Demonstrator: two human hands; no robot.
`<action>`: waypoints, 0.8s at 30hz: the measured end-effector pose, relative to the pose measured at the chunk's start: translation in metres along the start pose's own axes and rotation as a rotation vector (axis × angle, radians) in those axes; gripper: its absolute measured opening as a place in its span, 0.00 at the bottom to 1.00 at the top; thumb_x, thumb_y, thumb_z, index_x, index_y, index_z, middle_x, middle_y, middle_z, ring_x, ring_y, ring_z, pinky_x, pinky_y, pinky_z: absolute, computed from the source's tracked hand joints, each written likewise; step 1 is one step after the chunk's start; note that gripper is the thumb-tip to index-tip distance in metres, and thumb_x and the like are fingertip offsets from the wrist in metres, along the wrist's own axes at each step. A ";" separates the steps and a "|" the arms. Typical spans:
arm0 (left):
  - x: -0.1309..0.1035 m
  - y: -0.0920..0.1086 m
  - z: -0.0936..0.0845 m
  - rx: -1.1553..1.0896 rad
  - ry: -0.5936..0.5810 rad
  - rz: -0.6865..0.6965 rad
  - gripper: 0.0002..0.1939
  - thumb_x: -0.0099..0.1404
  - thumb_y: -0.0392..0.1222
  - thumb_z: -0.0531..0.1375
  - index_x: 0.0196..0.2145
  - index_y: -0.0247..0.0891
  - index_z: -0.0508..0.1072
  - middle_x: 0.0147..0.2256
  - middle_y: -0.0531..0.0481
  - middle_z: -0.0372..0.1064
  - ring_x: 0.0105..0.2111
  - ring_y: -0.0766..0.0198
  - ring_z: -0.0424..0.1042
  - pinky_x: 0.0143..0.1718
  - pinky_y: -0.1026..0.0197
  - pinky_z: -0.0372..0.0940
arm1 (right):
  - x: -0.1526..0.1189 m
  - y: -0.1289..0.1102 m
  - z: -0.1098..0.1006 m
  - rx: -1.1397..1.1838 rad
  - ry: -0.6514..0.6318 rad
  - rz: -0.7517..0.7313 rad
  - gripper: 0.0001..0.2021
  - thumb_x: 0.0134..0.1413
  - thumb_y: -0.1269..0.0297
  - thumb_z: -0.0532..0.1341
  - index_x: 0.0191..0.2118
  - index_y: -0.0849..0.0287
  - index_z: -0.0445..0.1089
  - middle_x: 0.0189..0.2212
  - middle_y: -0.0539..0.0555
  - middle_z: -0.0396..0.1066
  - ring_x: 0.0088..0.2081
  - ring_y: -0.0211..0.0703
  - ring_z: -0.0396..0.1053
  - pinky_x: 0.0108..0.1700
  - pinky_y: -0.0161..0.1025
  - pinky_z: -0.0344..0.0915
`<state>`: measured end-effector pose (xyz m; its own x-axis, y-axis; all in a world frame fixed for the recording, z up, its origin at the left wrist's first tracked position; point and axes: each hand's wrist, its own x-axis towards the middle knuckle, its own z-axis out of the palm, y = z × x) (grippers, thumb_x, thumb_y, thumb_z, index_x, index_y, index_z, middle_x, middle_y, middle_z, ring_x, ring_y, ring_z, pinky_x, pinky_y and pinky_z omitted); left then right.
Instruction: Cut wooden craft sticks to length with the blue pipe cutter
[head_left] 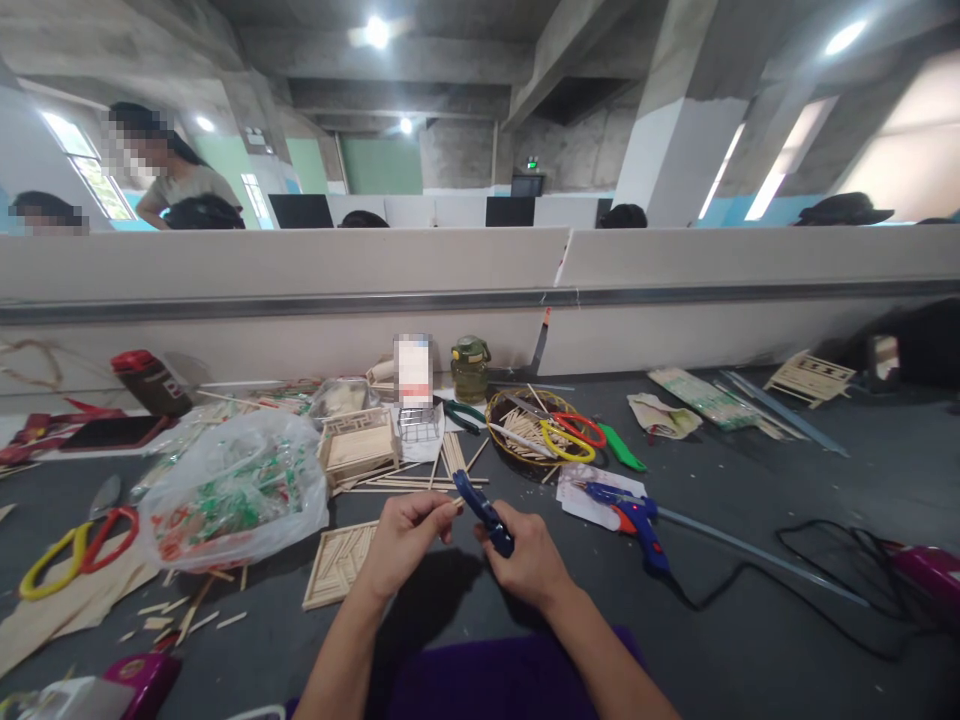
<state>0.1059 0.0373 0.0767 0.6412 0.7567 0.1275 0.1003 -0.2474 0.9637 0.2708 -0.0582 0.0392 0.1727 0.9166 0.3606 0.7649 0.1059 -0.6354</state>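
Head view: left hand (pixel 407 530), fingers pinched on a stick (pixel 457 502); right hand (pixel 529 556), fingers wrapped round a blue tool (pixel 485 513). I see stick and tool close together above the tabletop (pixel 709 660)

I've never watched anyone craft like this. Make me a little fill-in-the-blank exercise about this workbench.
1. While the left hand pinches a small wooden piece, the ____ hand grips a dark blue hand tool.
2. The glue gun has a body coloured ____.
3. The scissors left of the plastic bag have one red handle loop and one ____ loop.
4. The dark bottle at the far left has a ____ lid.

Missing words: right; blue; yellow; red.
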 end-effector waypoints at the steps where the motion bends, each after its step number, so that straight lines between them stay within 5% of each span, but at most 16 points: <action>1: 0.000 0.001 0.000 -0.002 -0.001 -0.002 0.17 0.62 0.50 0.60 0.24 0.34 0.76 0.19 0.51 0.69 0.22 0.67 0.63 0.27 0.66 0.56 | 0.001 0.001 0.001 0.001 0.001 0.000 0.04 0.54 0.63 0.56 0.31 0.55 0.65 0.21 0.47 0.68 0.24 0.39 0.67 0.28 0.32 0.55; 7: 0.004 -0.005 0.003 -0.004 0.049 -0.031 0.17 0.61 0.51 0.61 0.26 0.33 0.77 0.18 0.52 0.67 0.20 0.70 0.58 0.23 0.67 0.51 | 0.004 0.011 0.009 0.089 0.021 0.038 0.10 0.57 0.59 0.56 0.30 0.57 0.69 0.24 0.51 0.72 0.27 0.41 0.70 0.32 0.33 0.58; 13: 0.005 -0.010 0.001 -0.180 0.094 -0.138 0.18 0.58 0.54 0.63 0.32 0.32 0.77 0.18 0.54 0.65 0.16 0.73 0.50 0.18 0.68 0.42 | 0.001 0.026 0.005 0.259 0.215 0.213 0.15 0.59 0.52 0.55 0.30 0.59 0.66 0.20 0.48 0.67 0.22 0.38 0.65 0.26 0.33 0.60; 20: 0.001 -0.007 -0.001 -0.419 0.093 -0.131 0.18 0.58 0.53 0.63 0.33 0.33 0.75 0.18 0.55 0.64 0.15 0.76 0.50 0.17 0.70 0.41 | -0.002 0.016 -0.015 0.024 0.240 0.027 0.14 0.57 0.60 0.56 0.48 0.58 0.63 0.39 0.56 0.70 0.41 0.47 0.69 0.44 0.42 0.65; 24: 0.001 -0.012 -0.002 -0.468 0.151 -0.095 0.16 0.57 0.52 0.65 0.31 0.34 0.76 0.20 0.53 0.67 0.19 0.72 0.59 0.21 0.70 0.51 | -0.004 0.013 -0.015 -0.173 0.087 -0.061 0.22 0.49 0.65 0.61 0.52 0.56 0.62 0.44 0.57 0.68 0.47 0.53 0.65 0.49 0.50 0.61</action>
<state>0.1039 0.0418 0.0654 0.5251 0.8504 0.0330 -0.2209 0.0988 0.9703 0.2895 -0.0663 0.0397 0.1696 0.8729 0.4575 0.8695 0.0860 -0.4865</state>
